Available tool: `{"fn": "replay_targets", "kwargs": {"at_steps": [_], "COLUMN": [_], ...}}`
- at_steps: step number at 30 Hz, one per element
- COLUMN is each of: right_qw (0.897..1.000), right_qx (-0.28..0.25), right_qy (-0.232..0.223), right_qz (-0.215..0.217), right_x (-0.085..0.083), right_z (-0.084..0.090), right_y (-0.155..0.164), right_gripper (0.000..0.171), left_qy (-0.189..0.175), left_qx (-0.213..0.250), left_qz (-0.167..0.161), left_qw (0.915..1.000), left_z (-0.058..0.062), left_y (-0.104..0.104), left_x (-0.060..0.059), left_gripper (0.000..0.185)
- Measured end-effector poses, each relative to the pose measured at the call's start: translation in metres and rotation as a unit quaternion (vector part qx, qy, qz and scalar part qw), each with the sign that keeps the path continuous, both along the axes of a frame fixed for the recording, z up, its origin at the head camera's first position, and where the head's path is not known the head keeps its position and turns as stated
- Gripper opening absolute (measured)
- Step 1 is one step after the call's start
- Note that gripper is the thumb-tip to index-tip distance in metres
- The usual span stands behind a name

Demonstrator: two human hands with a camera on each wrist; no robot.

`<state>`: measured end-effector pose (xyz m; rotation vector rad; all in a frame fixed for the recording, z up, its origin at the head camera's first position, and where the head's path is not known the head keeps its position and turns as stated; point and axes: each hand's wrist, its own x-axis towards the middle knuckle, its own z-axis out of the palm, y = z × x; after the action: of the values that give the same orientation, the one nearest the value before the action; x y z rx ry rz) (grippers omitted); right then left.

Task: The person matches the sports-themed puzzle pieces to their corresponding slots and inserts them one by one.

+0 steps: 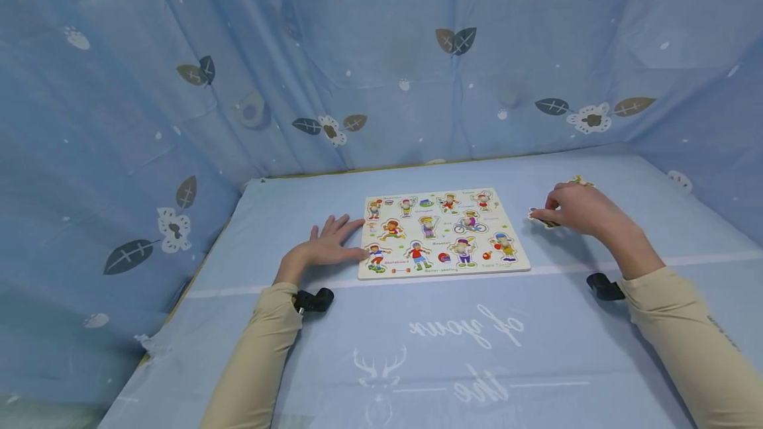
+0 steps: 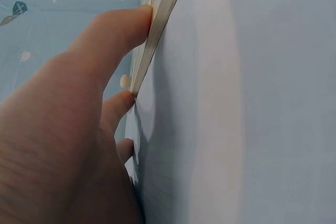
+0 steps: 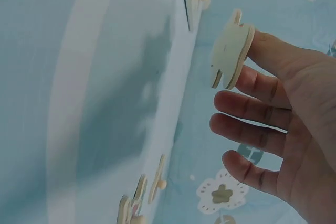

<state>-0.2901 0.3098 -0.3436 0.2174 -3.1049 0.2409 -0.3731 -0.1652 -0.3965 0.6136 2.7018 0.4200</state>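
A wooden puzzle board (image 1: pixel 442 234) with sport figures lies flat in the middle of the blue cloth. My left hand (image 1: pixel 341 238) rests flat beside its left edge, fingers straight and touching the board. In the left wrist view the thumb (image 2: pixel 121 30) presses against the board's edge (image 2: pixel 160 22). My right hand (image 1: pixel 566 207) is to the right of the board and pinches a small wooden puzzle piece (image 1: pixel 539 218) just above the cloth. In the right wrist view that puzzle piece (image 3: pixel 231 56) sits at my fingertips (image 3: pixel 262 51), its peg pointing away; the thumb is hidden.
Another loose piece (image 1: pixel 581 181) lies behind my right hand, and several pegged pieces (image 3: pixel 139 203) lie on the cloth nearby. Blue patterned fabric walls (image 1: pixel 381 71) close in the back and both sides. A black wrist mount (image 1: pixel 314 299) sits by each sleeve.
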Motion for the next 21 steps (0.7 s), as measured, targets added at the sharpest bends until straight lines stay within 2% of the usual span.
{"fn": "replay_targets", "kwargs": {"at_steps": [10, 21], "right_qw": [1.0, 0.998], "right_qx": [0.007, 0.005], "right_qy": [0.025, 0.042], "right_qz": [0.011, 0.039], "right_x": [0.001, -0.015], "right_z": [0.006, 0.014], "right_y": [-0.024, -0.072], "right_gripper": [0.04, 0.035], "left_qy": [0.0, 0.0], "left_qx": [-0.003, -0.007], "left_qz": [0.001, 0.007], "left_qw": [1.0, 0.9999], "left_z": [0.003, 0.004], "left_y": [0.001, 0.002], "left_x": [0.002, 0.002], "left_gripper": [0.09, 0.09]}}
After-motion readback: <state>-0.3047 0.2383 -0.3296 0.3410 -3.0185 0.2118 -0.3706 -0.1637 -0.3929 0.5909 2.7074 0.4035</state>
